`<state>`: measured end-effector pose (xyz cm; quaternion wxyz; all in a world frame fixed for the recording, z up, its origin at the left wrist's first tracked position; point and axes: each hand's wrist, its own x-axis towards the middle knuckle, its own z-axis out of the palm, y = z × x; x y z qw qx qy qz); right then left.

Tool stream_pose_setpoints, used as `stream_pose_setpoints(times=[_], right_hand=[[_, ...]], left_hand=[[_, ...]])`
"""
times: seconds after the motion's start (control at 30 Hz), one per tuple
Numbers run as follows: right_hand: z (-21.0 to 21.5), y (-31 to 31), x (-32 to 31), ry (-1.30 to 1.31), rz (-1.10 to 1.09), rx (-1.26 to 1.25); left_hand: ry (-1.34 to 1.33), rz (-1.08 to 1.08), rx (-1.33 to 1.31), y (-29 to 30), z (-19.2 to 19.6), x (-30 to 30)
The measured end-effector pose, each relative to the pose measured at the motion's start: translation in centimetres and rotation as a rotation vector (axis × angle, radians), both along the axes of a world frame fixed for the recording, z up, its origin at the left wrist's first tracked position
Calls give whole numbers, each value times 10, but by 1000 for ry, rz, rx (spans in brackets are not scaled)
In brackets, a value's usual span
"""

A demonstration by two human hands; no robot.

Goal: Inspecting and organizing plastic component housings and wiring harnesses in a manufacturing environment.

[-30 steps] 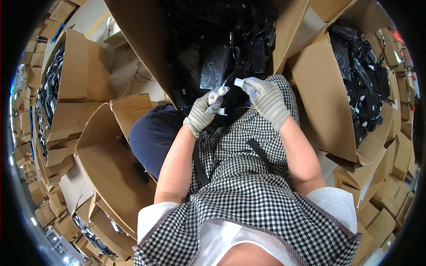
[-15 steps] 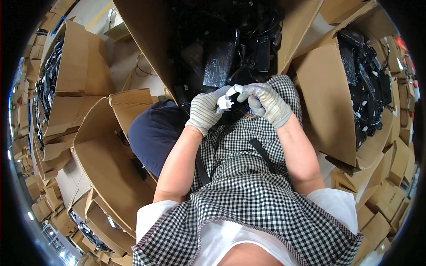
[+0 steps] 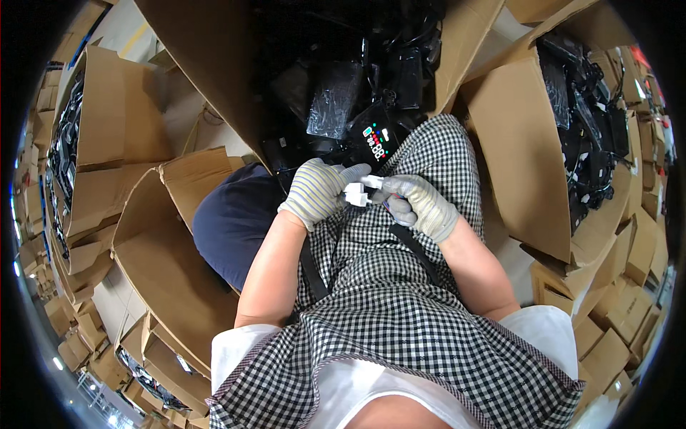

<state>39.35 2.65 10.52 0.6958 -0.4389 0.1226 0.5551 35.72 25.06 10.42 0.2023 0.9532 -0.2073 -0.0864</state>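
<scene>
Both my hands wear striped, pale knit gloves and meet above my lap. My left hand (image 3: 316, 189) is closed on a blocky white connector (image 3: 355, 194) that sticks out past its fingertips. Pinched in my right hand (image 3: 423, 206) is a smaller white plug (image 3: 373, 181), close beside the connector; I cannot tell whether the two are joined. Thin coloured wires show at the right fingers. Just beyond the hands, a black display panel (image 3: 375, 141) glows with white digits and coloured symbols.
A large cardboard box (image 3: 463, 53) ahead holds black parts, among them a plastic-wrapped piece (image 3: 334, 100). To the right stands a box (image 3: 518, 157) of black devices and cables. More open boxes (image 3: 175, 243) flank me on the left, one filled with dark parts.
The display panel beyond my hands is now lit; no lit display showed before. My hands have shifted slightly toward me and left, with the white connectors still in them.
</scene>
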Motion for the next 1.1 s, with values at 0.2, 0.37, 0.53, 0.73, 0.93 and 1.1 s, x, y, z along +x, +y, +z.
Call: stream_pose_setpoints(times=[0.2,0.37,0.53,0.73,0.93,1.1], right_hand=[[8,16,9,-243,-254,-13],[-1,34,60,-349,-515,-148],[-44,84,123,-554,-538,-402],[-102,98,183,-906,86,-721],[-65,86,153,-616,-209,-456],[-51,72,141,-719,-626,-479]], left_hand=[[194,523,-1131,7,-22,-10],[-117,1028,-1433,43,41,1],[-63,960,-1337,54,32,-2],[166,941,-1245,41,32,15],[241,988,-1409,46,26,7],[191,963,-1433,38,21,3]])
